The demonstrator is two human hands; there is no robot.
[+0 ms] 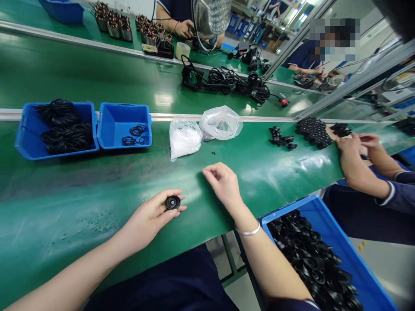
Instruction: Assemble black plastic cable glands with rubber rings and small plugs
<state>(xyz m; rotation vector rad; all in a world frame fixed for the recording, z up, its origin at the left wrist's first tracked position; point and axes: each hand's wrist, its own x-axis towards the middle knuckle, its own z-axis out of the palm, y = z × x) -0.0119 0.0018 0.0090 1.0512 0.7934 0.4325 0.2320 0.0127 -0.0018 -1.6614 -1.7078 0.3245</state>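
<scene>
My left hand (152, 216) holds a small round black plastic part (173, 202) between thumb and fingertips, just above the green table (97, 185). My right hand (223, 181) hovers a little to the right of it, its fingers curled in a pinch; whether anything is in them I cannot make out. A silver bracelet sits on my right wrist. By my right forearm a blue bin (366, 276) holds several of the same black parts (311, 259).
Two blue bins hold black rubber rings: a full one (29, 138) and a nearly empty one (113, 125). Two clear plastic bags (207, 129) lie mid-table. A co-worker's hands (350, 151) work by piles of black parts (313, 131) at right. Cables and other people are across the belt.
</scene>
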